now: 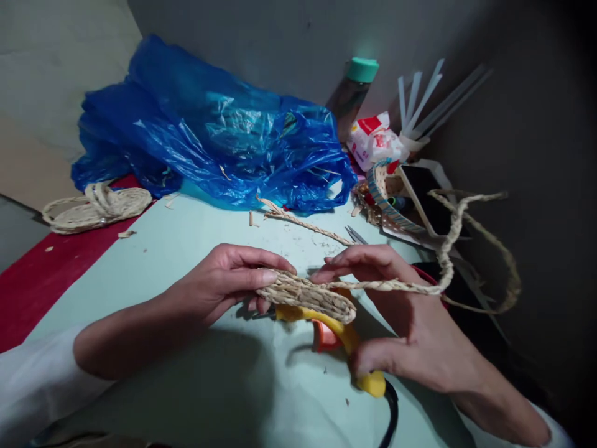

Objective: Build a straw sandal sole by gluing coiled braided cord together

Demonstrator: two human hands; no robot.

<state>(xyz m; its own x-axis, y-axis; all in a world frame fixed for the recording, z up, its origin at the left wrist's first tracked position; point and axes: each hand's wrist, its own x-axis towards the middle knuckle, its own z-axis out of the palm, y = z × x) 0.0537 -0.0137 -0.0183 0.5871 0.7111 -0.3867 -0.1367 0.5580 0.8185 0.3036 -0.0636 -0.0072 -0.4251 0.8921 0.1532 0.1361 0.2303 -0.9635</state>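
Observation:
My left hand [233, 278] pinches the left end of a small coiled piece of braided straw [310, 295] between thumb and fingers. A long twisted straw cord [387, 285] runs from that piece across my right hand [396, 298] and loops up at the right. The fingers and thumb of my right hand are spread wide, with the cord passing over them. Under the straw piece lies a yellow tool [342, 330] with an orange trigger [325, 336] and a black cable [392, 414], partly hidden by the straw and near my right thumb.
A blue plastic bag [209, 124] fills the back. A finished-looking straw sole [100, 208] lies at the left on red cloth [60, 267]. Scissors tips [355, 234] show behind my right hand. At the back right are a bottle [352, 93], white sticks [415, 102] and a phone [431, 196].

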